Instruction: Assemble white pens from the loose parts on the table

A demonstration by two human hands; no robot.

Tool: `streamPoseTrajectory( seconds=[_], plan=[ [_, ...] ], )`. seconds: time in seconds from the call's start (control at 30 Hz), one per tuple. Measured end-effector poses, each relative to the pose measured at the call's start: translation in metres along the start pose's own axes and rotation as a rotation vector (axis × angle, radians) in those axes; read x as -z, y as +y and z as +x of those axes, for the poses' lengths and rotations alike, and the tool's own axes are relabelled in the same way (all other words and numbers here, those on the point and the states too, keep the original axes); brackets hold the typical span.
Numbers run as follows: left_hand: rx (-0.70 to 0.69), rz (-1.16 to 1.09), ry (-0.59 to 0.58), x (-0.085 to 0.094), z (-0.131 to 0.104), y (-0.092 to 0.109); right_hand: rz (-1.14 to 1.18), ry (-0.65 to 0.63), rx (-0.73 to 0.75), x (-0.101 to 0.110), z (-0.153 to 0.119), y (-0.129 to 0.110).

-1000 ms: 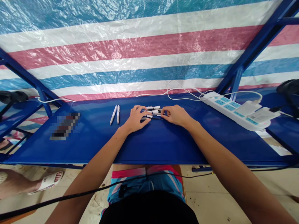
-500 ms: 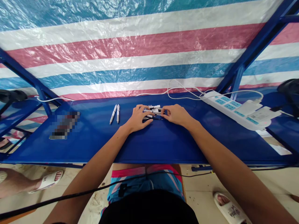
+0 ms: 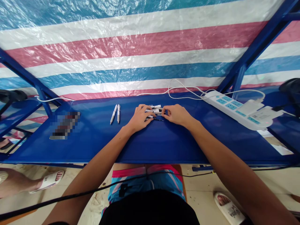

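Observation:
A small heap of white and dark pens [image 3: 156,110] lies on the blue tabletop [image 3: 164,142] between my hands. My left hand [image 3: 141,117] rests over the heap's left side, fingers apart and bent across several pens, thumb along the near side. At the right end of the heap, my right hand [image 3: 174,114] is closed in a pinch on a pen; the fingers hide most of it. A dark thin piece [image 3: 159,119] lies at the near edge of the heap. Two white pens [image 3: 116,114] lie side by side, apart from the heap, left of my left hand.
A white power strip [image 3: 234,109] with plugged-in adapters stands at the right, its white cable [image 3: 185,89] looping along the back edge. A blurred-out flat object [image 3: 65,125] lies at the left. Behind the table hangs a striped plastic sheet [image 3: 140,43] between blue frame bars [image 3: 255,47].
Both hands stay almost in place over the heap. My left fingers have shifted slightly, and the pens under them have moved a little.

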State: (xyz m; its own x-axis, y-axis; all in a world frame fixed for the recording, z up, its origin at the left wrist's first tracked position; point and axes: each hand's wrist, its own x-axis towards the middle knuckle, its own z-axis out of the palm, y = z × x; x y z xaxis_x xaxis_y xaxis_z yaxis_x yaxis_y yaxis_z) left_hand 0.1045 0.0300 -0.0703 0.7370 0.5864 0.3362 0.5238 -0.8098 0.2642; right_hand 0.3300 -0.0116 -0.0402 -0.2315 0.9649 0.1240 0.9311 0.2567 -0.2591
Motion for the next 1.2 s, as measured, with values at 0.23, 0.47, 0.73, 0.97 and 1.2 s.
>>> streamPoseTrajectory(
  seconds=[0.23,0.47,0.73,0.97,1.2],
  plan=[
    [-0.003,0.008,0.015,-0.0015,0.0011,0.0004,-0.008,-0.012,-0.003,0.0004,0.0001,0.0],
    [0.026,-0.033,-0.009,0.0012,0.002,0.0056,0.013,-0.02,-0.021,0.0007,-0.0001,-0.0008],
    [0.032,-0.057,-0.001,-0.0002,0.0032,0.0052,0.034,-0.037,-0.061,0.0038,-0.0014,-0.0059],
    [0.004,-0.073,0.029,-0.0005,0.0039,0.0047,0.024,-0.034,-0.038,0.0029,-0.001,-0.0033],
    [-0.011,-0.083,0.078,0.001,0.0041,0.0057,0.016,-0.029,-0.022,0.0015,-0.0006,-0.0022]
  ],
)
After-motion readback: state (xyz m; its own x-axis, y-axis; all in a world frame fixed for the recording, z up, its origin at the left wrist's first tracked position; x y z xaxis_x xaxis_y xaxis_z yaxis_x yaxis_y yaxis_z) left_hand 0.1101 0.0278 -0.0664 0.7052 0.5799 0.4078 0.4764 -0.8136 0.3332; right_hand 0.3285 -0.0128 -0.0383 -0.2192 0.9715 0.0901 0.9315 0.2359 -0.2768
